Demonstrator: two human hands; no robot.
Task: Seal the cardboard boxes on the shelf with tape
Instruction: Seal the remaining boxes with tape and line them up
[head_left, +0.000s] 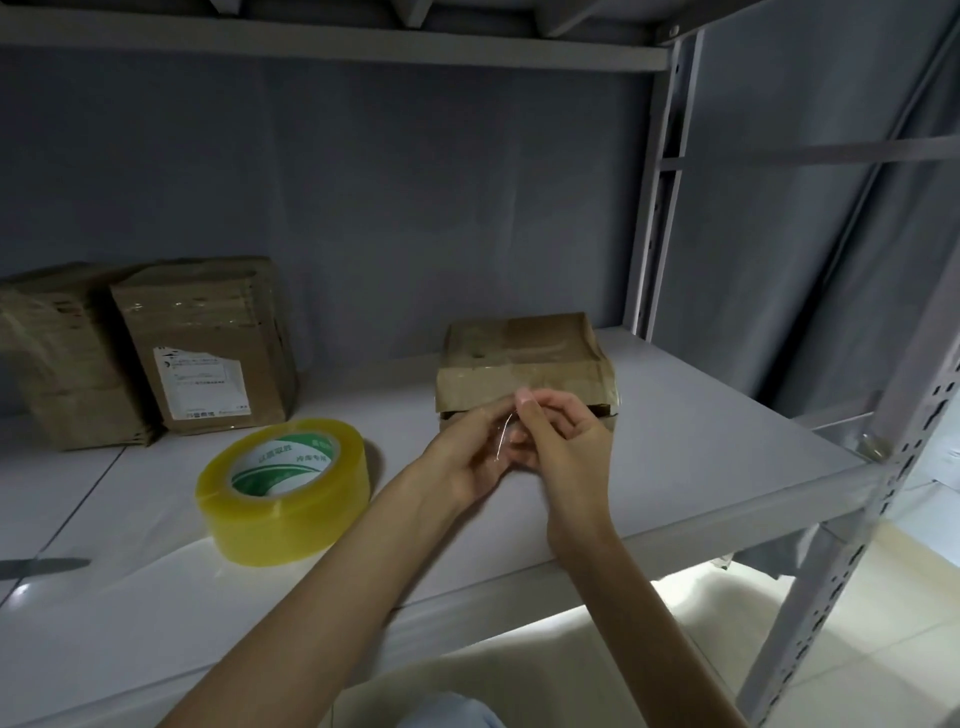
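Two hands meet just in front of the small cardboard box (524, 364), and that is the relation your next move turns on. In the head view, your left hand (470, 460) and right hand (563, 441) hold a short strip of clear tape (500, 441) between them, fingers curled and pinching it, the strip standing roughly upright and catching the light. The box lies directly beyond your fingertips, touching or nearly touching them, with its long axis running left to right across your line of reach. Its front flap shows a dark open gap along the lower edge; I judge that seam to be where the strip is meant to go. Your right hand sits slightly nearer the box's front face, its thumb raised against the cardboard edge. Whether the strip is already stuck to the box cannot be told.

The tape roll (283, 488), yellowish with a green and white core, lies flat on the shelf (701, 441) to your left, well apart from the box. Two larger cardboard boxes (208, 338) stand at the back left, one bearing a white label. The shelf is pale grey and smooth, on a perforated metal frame (893, 467); grey fabric hangs behind and a pale tiled floor shows below.
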